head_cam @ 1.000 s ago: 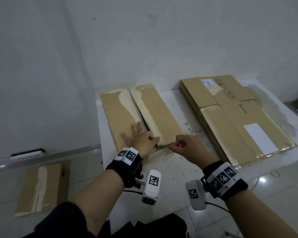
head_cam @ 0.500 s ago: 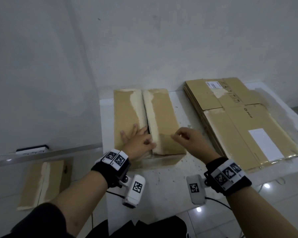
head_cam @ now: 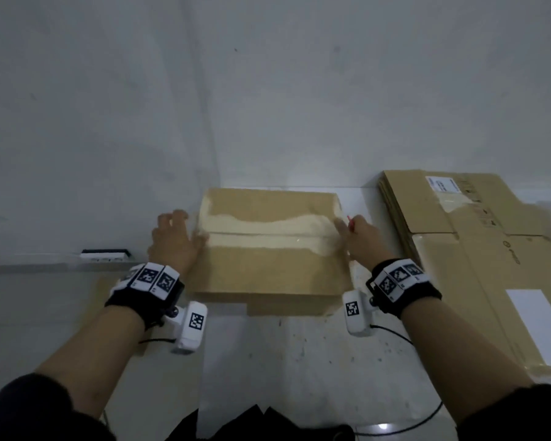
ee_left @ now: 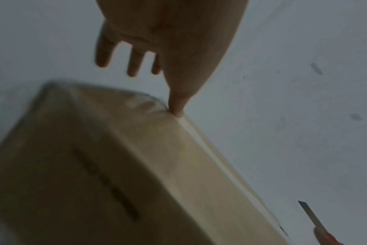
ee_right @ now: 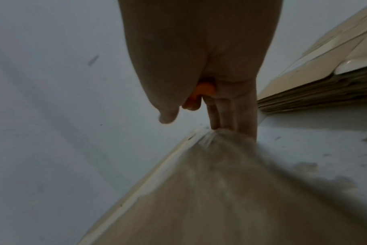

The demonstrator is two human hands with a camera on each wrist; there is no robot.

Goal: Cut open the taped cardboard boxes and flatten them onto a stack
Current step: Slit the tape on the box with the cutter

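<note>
A taped cardboard box (head_cam: 268, 268) lies on the white table (head_cam: 283, 361), its pale taped seam running left to right. My left hand (head_cam: 172, 240) is at the box's left end with fingers spread in the air; only the thumb tip (ee_left: 177, 111) touches the top edge at the seam. My right hand (head_cam: 353, 233) is at the right end. It grips an orange cutter (ee_right: 201, 92) between thumb and palm while its straight fingers (ee_right: 224, 116) press the box's end. The cutter's bare blade (ee_left: 310, 213) points up, away from the box.
A stack of flattened boxes (head_cam: 474, 249) fills the table's right side, close to my right hand. The white wall stands just behind the box. More cardboard (head_cam: 99, 291) lies on the floor to the left, mostly hidden by my left wrist.
The box has been turned about a quarter turn, so its seam now runs left to right. Both hands moved from its near end out to its two ends.
</note>
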